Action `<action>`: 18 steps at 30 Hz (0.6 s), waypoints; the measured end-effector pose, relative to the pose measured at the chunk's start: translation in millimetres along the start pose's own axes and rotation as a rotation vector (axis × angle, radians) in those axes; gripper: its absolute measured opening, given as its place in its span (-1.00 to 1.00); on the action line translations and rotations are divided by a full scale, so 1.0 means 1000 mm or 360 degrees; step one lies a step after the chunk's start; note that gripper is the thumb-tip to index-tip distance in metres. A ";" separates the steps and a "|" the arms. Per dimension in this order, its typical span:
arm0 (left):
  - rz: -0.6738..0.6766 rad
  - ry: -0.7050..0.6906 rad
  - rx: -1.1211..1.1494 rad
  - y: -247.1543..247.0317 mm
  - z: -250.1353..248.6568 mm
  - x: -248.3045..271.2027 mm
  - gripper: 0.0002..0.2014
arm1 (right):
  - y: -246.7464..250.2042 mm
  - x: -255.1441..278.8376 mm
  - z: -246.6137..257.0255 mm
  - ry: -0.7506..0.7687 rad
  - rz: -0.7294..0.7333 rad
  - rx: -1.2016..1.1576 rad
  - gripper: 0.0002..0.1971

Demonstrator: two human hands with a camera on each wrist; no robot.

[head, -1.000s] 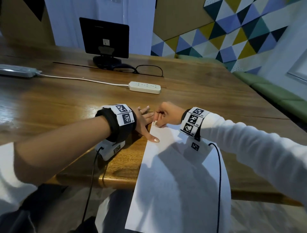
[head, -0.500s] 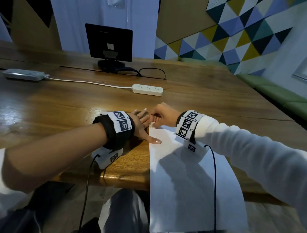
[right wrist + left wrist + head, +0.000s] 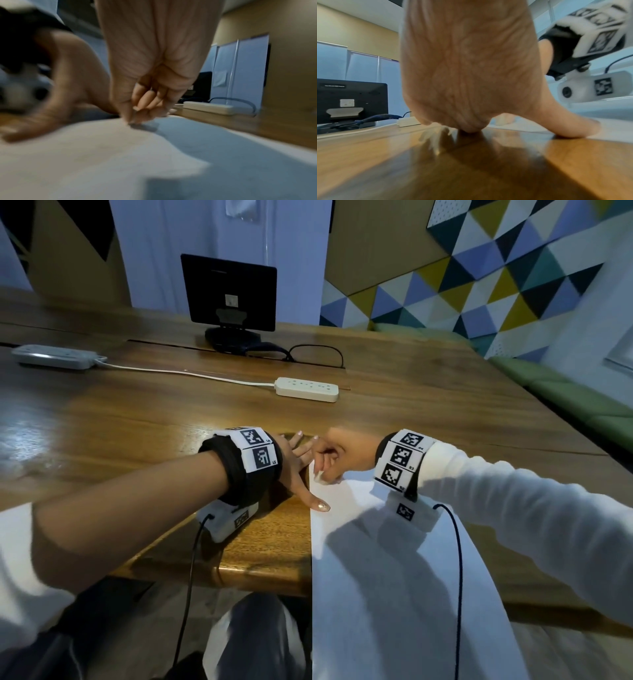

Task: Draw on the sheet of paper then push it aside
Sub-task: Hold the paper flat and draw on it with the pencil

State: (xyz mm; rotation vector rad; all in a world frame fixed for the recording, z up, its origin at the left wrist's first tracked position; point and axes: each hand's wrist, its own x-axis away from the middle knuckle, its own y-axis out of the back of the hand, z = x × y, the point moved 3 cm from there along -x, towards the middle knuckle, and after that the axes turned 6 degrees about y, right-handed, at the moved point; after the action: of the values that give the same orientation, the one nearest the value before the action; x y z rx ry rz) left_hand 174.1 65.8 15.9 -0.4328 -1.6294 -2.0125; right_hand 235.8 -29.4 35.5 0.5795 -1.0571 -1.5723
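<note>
left grip [image 3: 298, 463]: flat, thumb on paper [image 3: 376, 559] edge | right grip [image 3: 334, 455]: pinching paper's top corner, frame centre

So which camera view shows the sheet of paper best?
The head view: the sheet of paper overhangs the table edge. The right wrist view shows its blurred surface near the right hand; the left wrist view shows only a sliver.

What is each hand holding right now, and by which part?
The right hand pinches the sheet of paper at its far left corner. The left hand holds nothing; its thumb touches the sheet's left edge.
</note>
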 end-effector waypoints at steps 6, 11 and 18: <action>-0.0017 -0.0031 -0.0012 -0.002 0.001 -0.003 0.23 | 0.004 0.003 -0.005 -0.0014 0.0012 -0.0068 -0.92; -0.0004 -0.0044 -0.0018 0.000 -0.001 -0.005 0.24 | 0.009 0.001 -0.011 -0.0076 -0.0197 0.0006 -0.92; -0.0021 -0.0067 -0.0009 -0.001 0.000 -0.008 0.25 | 0.005 0.003 -0.015 -0.0037 -0.0081 -0.0178 -0.90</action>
State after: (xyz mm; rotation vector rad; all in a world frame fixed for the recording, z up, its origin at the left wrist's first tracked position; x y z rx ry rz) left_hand 180.0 67.4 10.6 -0.4705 -1.6558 -2.0308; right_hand 249.3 -37.1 33.2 0.5165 -0.9713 -1.6750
